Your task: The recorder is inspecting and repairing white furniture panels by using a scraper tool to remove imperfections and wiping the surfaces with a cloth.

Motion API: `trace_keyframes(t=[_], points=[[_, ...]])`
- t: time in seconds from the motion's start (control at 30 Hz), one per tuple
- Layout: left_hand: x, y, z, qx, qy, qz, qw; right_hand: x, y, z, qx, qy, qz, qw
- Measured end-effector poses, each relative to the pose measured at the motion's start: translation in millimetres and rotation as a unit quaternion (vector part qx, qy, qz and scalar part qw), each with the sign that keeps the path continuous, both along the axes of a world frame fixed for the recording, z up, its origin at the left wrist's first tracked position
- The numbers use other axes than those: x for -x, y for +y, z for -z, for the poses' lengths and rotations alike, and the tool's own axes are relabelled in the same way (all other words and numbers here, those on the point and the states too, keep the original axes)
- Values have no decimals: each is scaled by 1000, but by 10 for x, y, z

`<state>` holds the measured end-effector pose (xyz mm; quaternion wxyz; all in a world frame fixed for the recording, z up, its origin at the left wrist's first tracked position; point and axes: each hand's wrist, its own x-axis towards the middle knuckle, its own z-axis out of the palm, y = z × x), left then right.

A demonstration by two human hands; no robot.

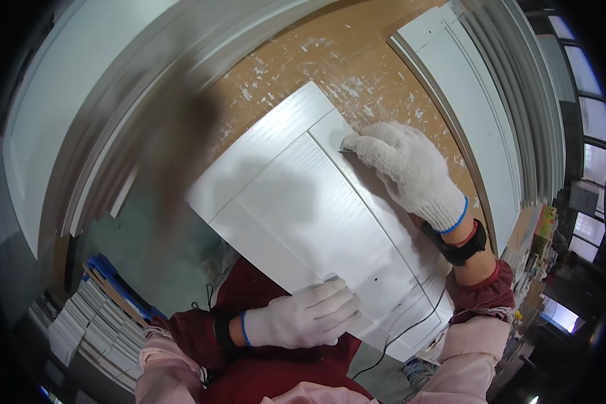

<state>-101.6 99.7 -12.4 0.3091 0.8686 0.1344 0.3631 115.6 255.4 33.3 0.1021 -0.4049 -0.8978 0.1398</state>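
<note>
A white cabinet door panel point(296, 202) with a grooved frame lies tilted in front of me, its near edge close to my body. My left hand point(306, 313), in a white knitted glove, is at the panel's near edge, with bent fingers over it. My right hand point(404, 165), gloved too, rests on the right frame strip near the far corner. Its fingers are bent together, and a small dark tip shows at the thumb; what it pinches is hidden. A thin dark cable point(404, 331) crosses the panel's lower right.
A brown work board point(357, 40) with white paint flecks lies beneath. White panels point(451, 54) stand stacked at the right, and more white panels point(67, 128) at the left. A blurred brown shape point(182, 135) is left of the door. White strips point(101, 323) are piled lower left.
</note>
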Motion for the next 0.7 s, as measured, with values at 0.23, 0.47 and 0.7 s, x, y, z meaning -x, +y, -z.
trace_keyframes(t=[0.23, 0.47, 0.7], points=[[-41, -87, 77, 11, -2, -6, 1000, 26, -5, -20, -11, -17, 25, 999], [-20, -67, 82, 7, 1, 23, 1000, -206, -63, -94, 51, 36, 7, 998], [-34, -144, 161, -43, 22, 21, 999, -110, -125, -96, 58, -18, 3, 998]])
